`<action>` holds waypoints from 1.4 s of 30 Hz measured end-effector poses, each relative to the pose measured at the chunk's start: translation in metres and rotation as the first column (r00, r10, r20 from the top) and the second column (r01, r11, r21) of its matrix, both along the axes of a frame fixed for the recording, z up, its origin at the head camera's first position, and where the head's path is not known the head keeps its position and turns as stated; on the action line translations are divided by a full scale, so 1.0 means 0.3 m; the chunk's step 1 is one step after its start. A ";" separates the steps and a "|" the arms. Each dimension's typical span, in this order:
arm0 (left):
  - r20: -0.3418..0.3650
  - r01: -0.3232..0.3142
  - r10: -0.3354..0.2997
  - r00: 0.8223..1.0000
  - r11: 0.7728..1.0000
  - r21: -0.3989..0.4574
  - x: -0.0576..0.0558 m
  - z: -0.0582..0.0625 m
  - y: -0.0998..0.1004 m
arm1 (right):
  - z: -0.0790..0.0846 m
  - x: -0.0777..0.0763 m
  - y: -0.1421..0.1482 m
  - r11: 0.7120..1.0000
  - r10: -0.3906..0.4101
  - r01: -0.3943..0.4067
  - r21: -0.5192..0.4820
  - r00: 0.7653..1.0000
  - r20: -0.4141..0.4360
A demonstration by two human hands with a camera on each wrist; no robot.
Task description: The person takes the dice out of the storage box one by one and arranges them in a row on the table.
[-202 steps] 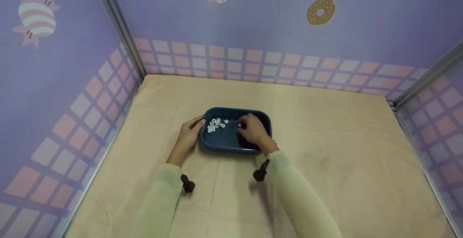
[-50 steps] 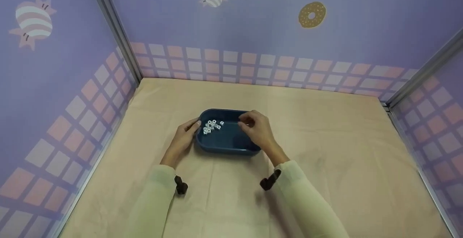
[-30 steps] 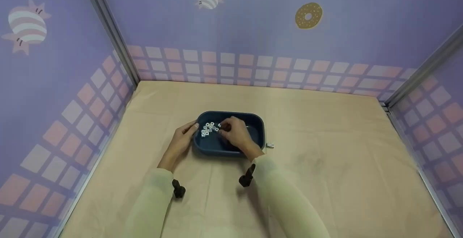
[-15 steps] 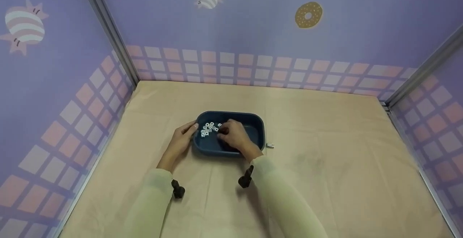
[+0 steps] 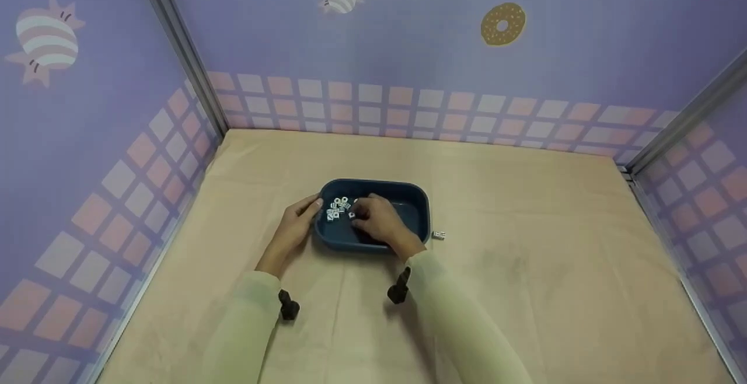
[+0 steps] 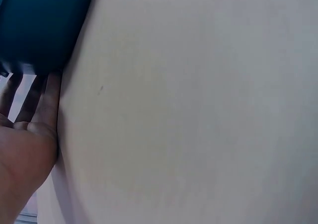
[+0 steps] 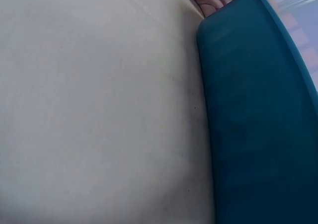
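A dark blue tray (image 5: 408, 216) sits on the cloth-covered table. Inside its left end lies a loose cluster of small white cubes (image 5: 337, 209) with dark markings. My left hand (image 5: 295, 220) grips the tray's left end, thumb at the rim; in the left wrist view, the left hand's fingers (image 6: 47, 102) reach against the tray's outer wall. Over the tray, beside the cluster, my right hand (image 5: 379, 217) has thumb and fingers curled around one white cube (image 5: 352, 215). In the right wrist view, the tray wall (image 7: 258, 110) hides the right hand's fingers.
Just outside the tray's right rim, a short row of white cubes (image 5: 439, 235) rests on the cream cloth (image 5: 525, 244). Patterned purple panels (image 5: 408, 39) enclose the back and sides. A dark wrist mount (image 5: 398, 289) hangs under the right sleeve.
The right hand was at the right rim, then moved left into the tray; a cube now shows between its fingertips. White cubes outside the tray have come into view. The left hand keeps its hold.
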State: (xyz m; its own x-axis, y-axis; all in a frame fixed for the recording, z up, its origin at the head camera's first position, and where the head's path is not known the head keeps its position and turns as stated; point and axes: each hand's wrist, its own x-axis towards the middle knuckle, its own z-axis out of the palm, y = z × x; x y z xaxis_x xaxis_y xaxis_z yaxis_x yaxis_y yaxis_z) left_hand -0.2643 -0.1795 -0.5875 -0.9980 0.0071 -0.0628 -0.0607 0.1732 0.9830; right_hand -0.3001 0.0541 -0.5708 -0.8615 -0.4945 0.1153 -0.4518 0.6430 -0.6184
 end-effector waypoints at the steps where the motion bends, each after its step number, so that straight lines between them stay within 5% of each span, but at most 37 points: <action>1: -0.001 0.003 -0.003 1.000 1.000 0.001 0.002 0.001 -0.001 | 0.000 0.002 -0.001 1.000 0.000 0.000 -0.004 1.000 0.002; 23: -0.031 0.130 -0.132 0.991 0.989 -0.066 -0.019 0.033 0.000 | -0.003 0.010 0.008 0.999 -0.035 0.033 0.041 0.999 0.041; 34: -0.013 0.105 -0.104 0.994 0.986 0.132 -0.009 -0.010 -0.017 | -0.010 0.019 -0.010 0.999 -0.013 0.012 0.036 1.000 0.020; 42: 0.005 0.051 -0.052 0.999 0.991 0.120 -0.012 -0.008 -0.007 | -0.003 0.015 0.000 0.999 -0.024 0.023 0.034 1.000 0.016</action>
State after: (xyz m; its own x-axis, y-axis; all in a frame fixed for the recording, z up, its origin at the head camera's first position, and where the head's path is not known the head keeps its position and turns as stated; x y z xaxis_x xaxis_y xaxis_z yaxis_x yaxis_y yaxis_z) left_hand -0.2680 -0.1816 -0.5899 -0.9956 0.0668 -0.0663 -0.0625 0.0577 0.9964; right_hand -0.2957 0.0540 -0.5717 -0.8746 -0.4775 0.0842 -0.4260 0.6740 -0.6035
